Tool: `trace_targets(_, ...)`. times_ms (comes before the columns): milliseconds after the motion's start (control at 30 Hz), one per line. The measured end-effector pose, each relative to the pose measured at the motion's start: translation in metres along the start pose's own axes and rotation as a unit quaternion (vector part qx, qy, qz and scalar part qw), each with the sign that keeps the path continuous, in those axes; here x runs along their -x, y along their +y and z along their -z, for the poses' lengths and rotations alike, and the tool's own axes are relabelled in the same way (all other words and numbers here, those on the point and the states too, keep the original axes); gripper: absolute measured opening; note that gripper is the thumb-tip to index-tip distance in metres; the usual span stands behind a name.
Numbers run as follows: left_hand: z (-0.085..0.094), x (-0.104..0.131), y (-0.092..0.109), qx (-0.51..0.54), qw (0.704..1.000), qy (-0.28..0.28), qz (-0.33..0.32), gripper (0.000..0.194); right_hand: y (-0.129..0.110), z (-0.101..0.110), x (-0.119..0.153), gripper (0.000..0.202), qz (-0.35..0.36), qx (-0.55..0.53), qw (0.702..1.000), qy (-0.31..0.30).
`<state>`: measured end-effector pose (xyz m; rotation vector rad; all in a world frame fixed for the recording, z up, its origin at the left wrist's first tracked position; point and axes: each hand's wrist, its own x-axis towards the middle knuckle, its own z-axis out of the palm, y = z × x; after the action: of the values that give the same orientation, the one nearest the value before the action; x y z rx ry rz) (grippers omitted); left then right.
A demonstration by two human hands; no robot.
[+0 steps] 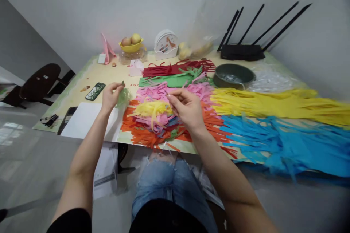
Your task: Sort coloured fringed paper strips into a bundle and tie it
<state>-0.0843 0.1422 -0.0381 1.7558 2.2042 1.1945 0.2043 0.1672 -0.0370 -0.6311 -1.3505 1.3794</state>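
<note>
My left hand [110, 97] is raised over the left side of the table, its fingers pinched on a small dark green piece whose tip pokes out. A blurred light green bundle shows just behind that wrist. My right hand [188, 108] hovers above the strip pile, thumb and forefinger pressed together. A thin dark tip shows at them, too small to name. Beneath lie pink paper strips [142, 94], a yellow strip bunch [153, 108] and orange strips [147, 136]. Green strips [169, 80] and dark red strips [166, 70] lie behind.
Yellow strips [268, 102] and blue strips [295, 147] spread along the right. A dark round pan [233, 74] stands by clear plastic [273, 80]. Behind are a router [242, 52] and a yellow fruit bowl [131, 47]. A phone [95, 91] and white paper [87, 122] lie left.
</note>
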Motion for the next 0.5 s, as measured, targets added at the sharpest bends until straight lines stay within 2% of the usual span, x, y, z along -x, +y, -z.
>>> trace_targets(67,0.004,0.012,0.029,0.137,0.99,0.012,-0.019,0.03,-0.006,-0.005,0.0,0.023,0.042,0.068,0.997,-0.011)
trace_targets(133,0.006,0.029,0.057,0.286,0.958,0.003,-0.015,0.033,-0.013,-0.012,0.002,0.022,0.064,0.108,0.992,-0.022)
trace_targets(233,0.003,0.053,0.09,0.392,0.92,-0.011,0.022,0.036,-0.022,-0.021,0.006,0.023,0.06,0.107,0.991,-0.056)
trace_targets(333,-0.002,0.063,0.105,0.447,0.893,-0.022,0.057,0.036,-0.026,-0.026,0.008,0.026,0.031,0.064,0.994,-0.088)
trace_targets(433,-0.007,0.066,0.108,0.484,0.87,-0.044,0.082,0.038,-0.026,-0.027,0.009,0.029,0.005,0.025,0.994,-0.102)
trace_targets(500,-0.01,0.067,0.108,0.487,0.868,-0.045,0.088,0.039,-0.026,-0.027,0.01,0.03,-0.004,0.014,0.995,-0.101)
